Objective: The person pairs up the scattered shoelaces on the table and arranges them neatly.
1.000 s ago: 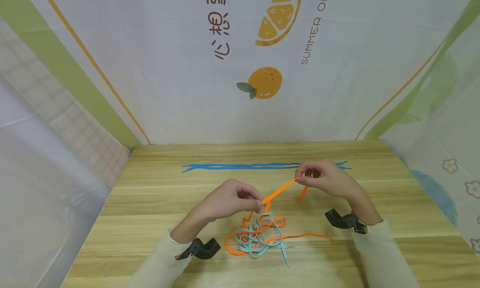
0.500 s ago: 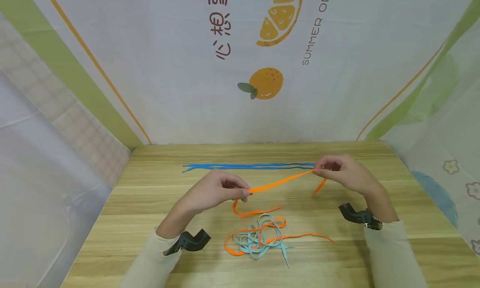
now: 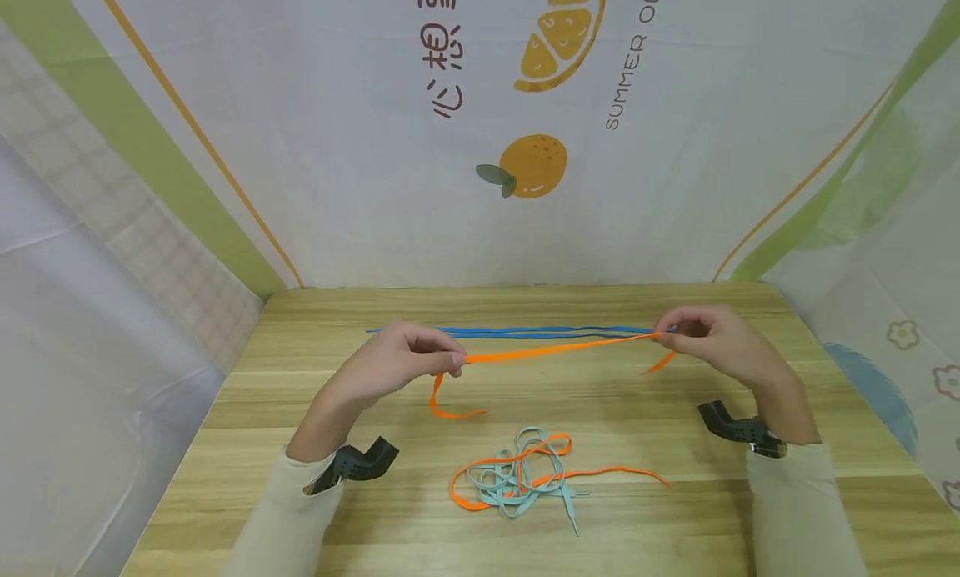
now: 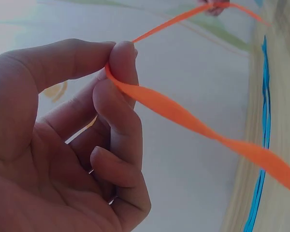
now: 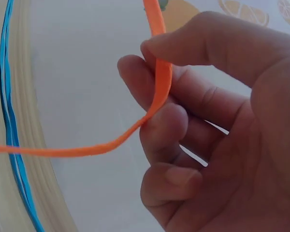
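Observation:
An orange shoelace (image 3: 555, 349) is stretched between both hands above the table. My left hand (image 3: 397, 362) pinches it between thumb and forefinger, and a loose end hangs below and curls to the right. In the left wrist view that tail of the orange lace (image 4: 183, 117) runs off to the lower right. My right hand (image 3: 712, 337) pinches the lace farther along; in the right wrist view the short end hangs past the curled fingers (image 5: 164, 123). Behind the stretched lace, two blue shoelaces (image 3: 525, 333) lie side by side across the table, their ends partly hidden by the hands.
A tangle of pale green shoelaces (image 3: 498, 481) lies nearer on the wooden table (image 3: 247, 477). Another orange shoelace (image 3: 615, 470) loops through it, one end reaching right. A white printed cloth (image 3: 375, 227) hangs behind the table.
The hands have moved apart, left hand leftward and right hand rightward, both slightly away from me. The held orange lace has come out of the tangle and is now stretched nearly level.

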A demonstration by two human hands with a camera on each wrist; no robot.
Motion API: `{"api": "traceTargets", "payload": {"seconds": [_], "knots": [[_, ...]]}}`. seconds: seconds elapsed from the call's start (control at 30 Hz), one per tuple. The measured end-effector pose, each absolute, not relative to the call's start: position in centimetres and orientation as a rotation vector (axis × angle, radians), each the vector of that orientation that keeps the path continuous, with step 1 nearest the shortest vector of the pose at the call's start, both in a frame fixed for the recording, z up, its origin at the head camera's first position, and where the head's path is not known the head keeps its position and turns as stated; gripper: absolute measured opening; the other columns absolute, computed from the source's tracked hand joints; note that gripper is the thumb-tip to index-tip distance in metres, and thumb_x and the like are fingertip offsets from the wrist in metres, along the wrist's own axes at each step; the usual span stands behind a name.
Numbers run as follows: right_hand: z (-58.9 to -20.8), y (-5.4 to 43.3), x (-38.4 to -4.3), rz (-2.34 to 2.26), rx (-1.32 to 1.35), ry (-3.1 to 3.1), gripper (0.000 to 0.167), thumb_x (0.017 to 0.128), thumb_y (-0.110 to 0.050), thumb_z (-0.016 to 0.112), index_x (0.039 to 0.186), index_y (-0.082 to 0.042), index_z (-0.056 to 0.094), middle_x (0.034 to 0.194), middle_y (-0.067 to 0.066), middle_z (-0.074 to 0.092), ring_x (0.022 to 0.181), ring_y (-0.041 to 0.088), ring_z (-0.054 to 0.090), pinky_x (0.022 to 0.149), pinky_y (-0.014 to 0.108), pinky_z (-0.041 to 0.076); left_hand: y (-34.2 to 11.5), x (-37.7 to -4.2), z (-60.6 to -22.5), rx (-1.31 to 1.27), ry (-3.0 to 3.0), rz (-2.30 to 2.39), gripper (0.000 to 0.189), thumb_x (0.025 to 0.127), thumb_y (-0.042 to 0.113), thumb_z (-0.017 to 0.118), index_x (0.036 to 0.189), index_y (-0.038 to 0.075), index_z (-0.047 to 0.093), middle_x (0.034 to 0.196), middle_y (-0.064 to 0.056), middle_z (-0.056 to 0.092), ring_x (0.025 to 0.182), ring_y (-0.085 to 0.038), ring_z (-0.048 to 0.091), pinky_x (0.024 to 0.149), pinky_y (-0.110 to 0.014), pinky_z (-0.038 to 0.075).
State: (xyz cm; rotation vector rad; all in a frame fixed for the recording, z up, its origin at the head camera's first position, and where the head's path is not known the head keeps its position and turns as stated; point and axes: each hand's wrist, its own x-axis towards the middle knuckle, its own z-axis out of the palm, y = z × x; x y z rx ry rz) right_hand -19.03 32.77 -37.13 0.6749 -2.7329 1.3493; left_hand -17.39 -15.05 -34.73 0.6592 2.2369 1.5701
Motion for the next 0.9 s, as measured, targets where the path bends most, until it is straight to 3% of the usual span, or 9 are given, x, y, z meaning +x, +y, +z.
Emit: {"api": "traceTargets", "payload": {"seconds": [0.37, 0.6, 0.9], "knots": [[-37.5, 35.2, -18.9, 1.266, 0.556, -2.788, 0.005, 0.104, -0.009, 0.077, 0.106, -0.012, 0.080, 0.090, 0.003, 0.069, 0.078, 0.022, 0.059, 0.070, 0.028, 0.047, -18.2, -19.0, -35.0, 0.560, 2.361, 1.501, 0.020, 0.105, 0.015, 0.073, 0.117, 0.002, 0.083, 0.103, -0.006, 0.078, 0.109, -0.036, 0.068, 0.104, -0.048, 0.051], [-37.4, 36.6, -18.6, 1.199, 0.462, -2.874, 0.008, 0.106, -0.015, 0.076, 0.111, -0.008, 0.080, 0.092, 0.005, 0.070, 0.080, 0.020, 0.059, 0.070, 0.028, 0.046, -20.0, -19.8, -35.4, 0.464, 2.416, 1.452, 0.024, 0.105, 0.019, 0.074, 0.119, 0.003, 0.082, 0.108, -0.007, 0.079, 0.114, -0.028, 0.067, 0.110, -0.052, 0.046], [-38.0, 38.2, -18.6, 1.156, 0.413, -2.906, 0.016, 0.109, -0.016, 0.073, 0.118, -0.007, 0.082, 0.114, -0.001, 0.075, 0.094, 0.012, 0.060, 0.078, 0.025, 0.050, -22.4, -20.6, -36.2, 0.395, 2.450, 1.438, 0.026, 0.106, 0.020, 0.074, 0.123, 0.003, 0.082, 0.114, -0.009, 0.079, 0.116, -0.028, 0.067, 0.112, -0.056, 0.044]]}}
